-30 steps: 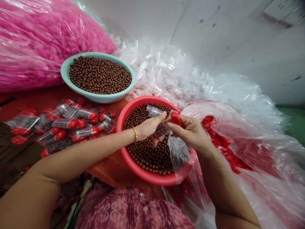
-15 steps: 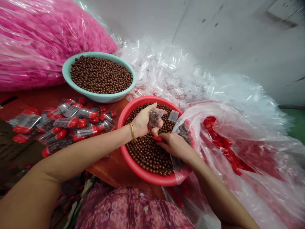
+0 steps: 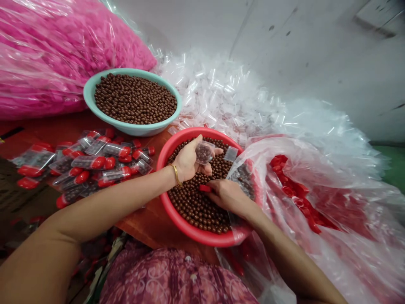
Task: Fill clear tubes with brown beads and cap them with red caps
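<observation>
Left hand (image 3: 187,161) is palm-up over the red basin (image 3: 164,157), fingers curled around a small clear tube (image 3: 204,152) partly filled with brown balls, mouth tilted up, likely so nothing spills. Right hand (image 3: 227,196) is palm-down in the same basin, resting on the brown balls (image 3: 190,204), with a red cap (image 3: 205,188) pinched at its fingertips, near the tube.

Largest to smallest around them: pink bag (image 3: 47,55) fills the table's far-left corner. Heap of empty clear tubes (image 3: 221,97) along the far edge. Clear bag of loose red caps (image 3: 300,198) at the right edge, mouth draped over the basin rim, within the right hand's reach. Teal bowl (image 3: 91,90) of more balls just behind the red basin. Capped, filled tubes (image 3: 91,162) piled at the left on the table (image 3: 148,223), apart from the stock. One spare empty tube (image 3: 230,154) lies on the balls.
</observation>
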The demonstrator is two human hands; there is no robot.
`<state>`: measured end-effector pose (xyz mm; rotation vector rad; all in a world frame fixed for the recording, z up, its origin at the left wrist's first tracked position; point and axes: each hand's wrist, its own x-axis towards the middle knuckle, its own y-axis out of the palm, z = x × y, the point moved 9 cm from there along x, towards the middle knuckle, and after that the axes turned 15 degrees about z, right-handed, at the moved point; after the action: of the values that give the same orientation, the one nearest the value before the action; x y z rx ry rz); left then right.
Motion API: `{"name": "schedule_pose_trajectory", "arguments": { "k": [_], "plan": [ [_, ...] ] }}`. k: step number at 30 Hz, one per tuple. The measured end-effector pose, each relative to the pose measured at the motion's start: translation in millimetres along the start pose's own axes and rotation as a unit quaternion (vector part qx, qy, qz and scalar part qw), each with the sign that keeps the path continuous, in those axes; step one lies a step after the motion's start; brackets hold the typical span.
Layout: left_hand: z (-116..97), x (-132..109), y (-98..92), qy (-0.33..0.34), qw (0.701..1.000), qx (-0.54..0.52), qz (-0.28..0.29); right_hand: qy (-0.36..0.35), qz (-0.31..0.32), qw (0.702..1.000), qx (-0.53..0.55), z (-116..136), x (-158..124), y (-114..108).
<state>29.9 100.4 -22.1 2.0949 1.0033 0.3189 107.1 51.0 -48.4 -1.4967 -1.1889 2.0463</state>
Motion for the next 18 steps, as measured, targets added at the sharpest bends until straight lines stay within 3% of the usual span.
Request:
{"name": "schedule_pose_trajectory", "arguments": {
  "k": [2, 5, 7, 9, 12, 18],
  "plan": [
    [-0.4, 0.3, 0.9, 0.002, 1.0, -0.02, 0.011, -0.013, -0.109, 0.985, 0.133, -17.5, -8.7, -20.2],
    [3.9, 1.4, 4.3, -0.018, 0.998, -0.045, 0.031, -0.056, -0.294, 0.888, 0.349, -44.1, -34.7, -57.7],
    [8.4, 1.8, 6.9, -0.041, 0.997, -0.051, 0.041, -0.075, -0.349, 0.837, 0.415, -47.5, -47.3, -78.0],
    [12.2, 1.7, 9.3, -0.063, 0.996, -0.049, 0.048, -0.087, -0.373, 0.813, 0.439, -40.4, -54.1, -96.4],
    [16.3, 1.0, 12.2, -0.087, 0.994, -0.039, 0.06, -0.117, -0.361, 0.81, 0.447, -22.0, -50.7, -114.6],
    [16.4, 2.7, 18.0, -0.075, 0.993, -0.021, 0.093, -0.182, -0.26, 0.82, 0.475, -3.1, -26.2, -114.9]
  ]
}}
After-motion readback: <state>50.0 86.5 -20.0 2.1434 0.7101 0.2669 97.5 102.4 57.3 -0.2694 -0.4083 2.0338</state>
